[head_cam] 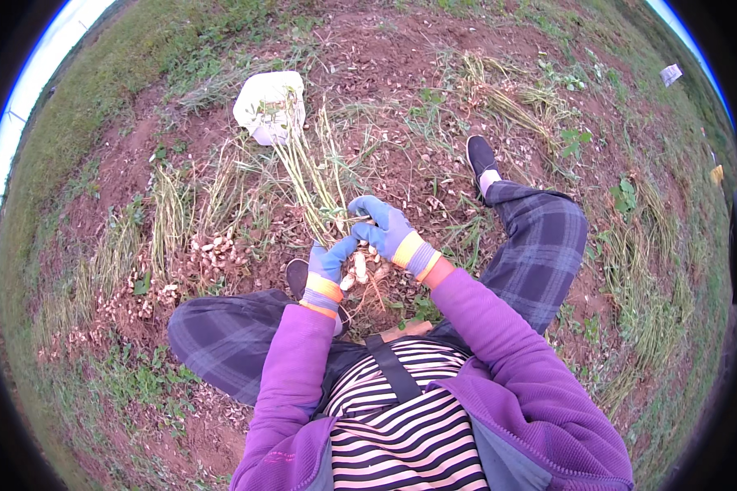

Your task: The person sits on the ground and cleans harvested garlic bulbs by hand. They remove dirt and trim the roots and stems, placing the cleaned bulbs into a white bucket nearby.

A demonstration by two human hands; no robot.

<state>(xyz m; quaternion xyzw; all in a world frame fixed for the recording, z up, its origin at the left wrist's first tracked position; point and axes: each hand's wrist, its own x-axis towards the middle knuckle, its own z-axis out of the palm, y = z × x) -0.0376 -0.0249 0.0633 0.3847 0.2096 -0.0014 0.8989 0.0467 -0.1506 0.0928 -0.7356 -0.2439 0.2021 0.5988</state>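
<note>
My left hand (331,261), in a blue-coated work glove with an orange cuff, grips the base of a bunch of peanut plants (304,184). The pale green stems stretch away from me towards a white plastic tub (258,105), and their tips overlap its near side. Beneath my fingers hangs a cluster of peanut pods (359,267) with thin roots. My right hand (386,230), gloved alike, bends its fingers around the same cluster, close against the left. Its fingertips are partly hidden by stems and pods.
Pulled peanut plants lie in a row at left, with a heap of pods (218,251) at their root ends. More cut stems (510,107) lie at upper right, and others (645,294) along the right. My bent legs in plaid trousers (537,239) frame the reddish soil.
</note>
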